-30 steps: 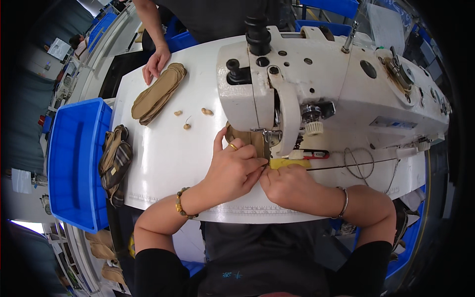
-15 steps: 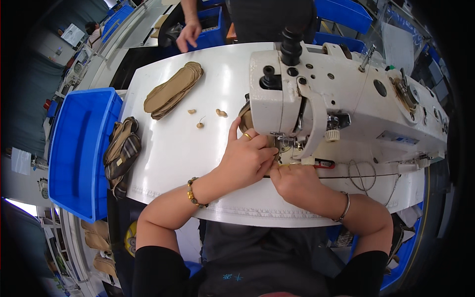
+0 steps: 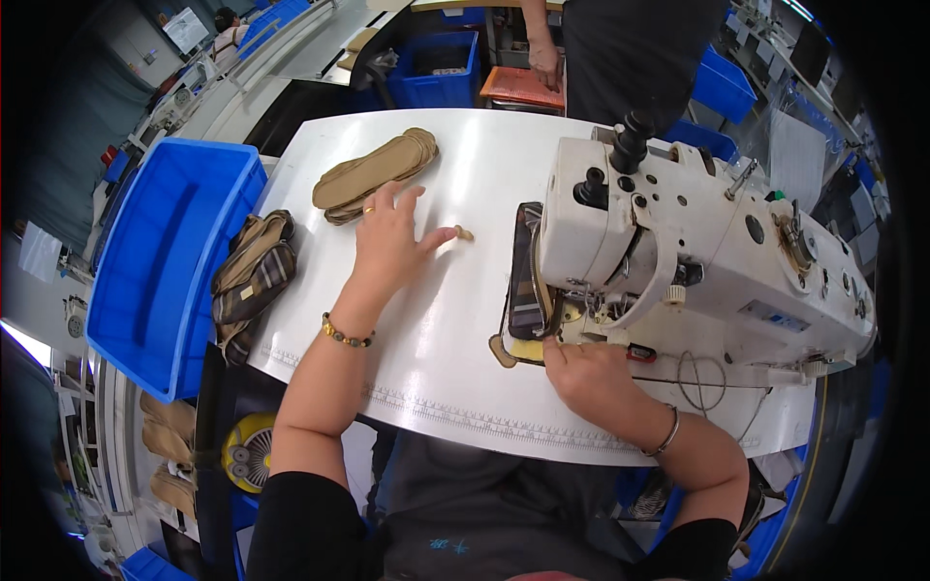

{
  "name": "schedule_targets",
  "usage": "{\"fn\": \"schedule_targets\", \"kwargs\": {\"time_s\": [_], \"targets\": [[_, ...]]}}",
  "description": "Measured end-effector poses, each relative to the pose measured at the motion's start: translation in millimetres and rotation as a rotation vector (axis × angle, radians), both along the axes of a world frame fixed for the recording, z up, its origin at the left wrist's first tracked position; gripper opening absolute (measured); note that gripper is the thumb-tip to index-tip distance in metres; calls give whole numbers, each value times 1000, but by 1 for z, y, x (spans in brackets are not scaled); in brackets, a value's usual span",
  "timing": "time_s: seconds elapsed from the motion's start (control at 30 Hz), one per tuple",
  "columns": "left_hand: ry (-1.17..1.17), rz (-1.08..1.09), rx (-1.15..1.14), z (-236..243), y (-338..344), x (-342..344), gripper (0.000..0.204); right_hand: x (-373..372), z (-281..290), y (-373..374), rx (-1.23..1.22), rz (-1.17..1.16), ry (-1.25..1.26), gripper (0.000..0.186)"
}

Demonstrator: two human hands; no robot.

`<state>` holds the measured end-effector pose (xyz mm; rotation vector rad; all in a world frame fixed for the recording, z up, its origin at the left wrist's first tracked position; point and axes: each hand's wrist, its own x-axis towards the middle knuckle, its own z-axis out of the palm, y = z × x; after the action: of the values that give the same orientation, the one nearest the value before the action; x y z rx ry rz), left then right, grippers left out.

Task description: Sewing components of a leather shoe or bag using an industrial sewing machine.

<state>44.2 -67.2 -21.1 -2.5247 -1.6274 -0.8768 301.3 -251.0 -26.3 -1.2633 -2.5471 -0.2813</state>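
Note:
My left hand [image 3: 387,242] is open, fingers spread, above the white table. Its fingertips are close to a stack of tan sole-shaped pieces [image 3: 373,174], and its thumb is at a small peanut-shaped tan piece [image 3: 465,233]. A plaid shoe upper [image 3: 528,276] with a dark edge lies at the needle area of the white sewing machine [image 3: 601,218]. My right hand [image 3: 593,382] is closed at the upper's near end, with the thumb and index finger pinched there; the other fingers curl under. A tan rounded tip [image 3: 502,351] sticks out beside a yellow patch on the machine bed.
A blue bin [image 3: 165,261] stands left of the table, with plaid shoe uppers [image 3: 254,276] piled beside it. A small red and black tool [image 3: 641,353] and a loop of cord [image 3: 699,380] lie right of my right hand. Another person's hand [image 3: 545,63] hangs beyond the table.
My left hand has left the needle area and moved left to the tan stack, opening. My right hand stays at the machine. The plaid upper now shows more. The other person's hand has shifted right.

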Motion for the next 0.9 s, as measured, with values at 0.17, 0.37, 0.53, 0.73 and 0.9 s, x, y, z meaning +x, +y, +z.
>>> {"fn": "schedule_targets", "kwargs": {"time_s": [0.17, 0.37, 0.53, 0.73, 0.9], "targets": [[54, -127, -90, -9, 1, 10, 44, 1, -2, 0, -9, -11, -21, 24], [-50, -223, -206, -11, -4, 24, 19, 0, -3, 1, -13, -4, -26, 26], [-123, -292, -267, 8, -13, 22, 20, 3, -7, 1, 16, -22, -6, 24], [-667, -664, -1033, 40, -56, 30, 37, 2, 2, 3, 114, -67, 194, 18], [-645, -732, -1234, 22, -85, 46, 35, -3, 8, 0, 77, -53, 369, 22]]}}
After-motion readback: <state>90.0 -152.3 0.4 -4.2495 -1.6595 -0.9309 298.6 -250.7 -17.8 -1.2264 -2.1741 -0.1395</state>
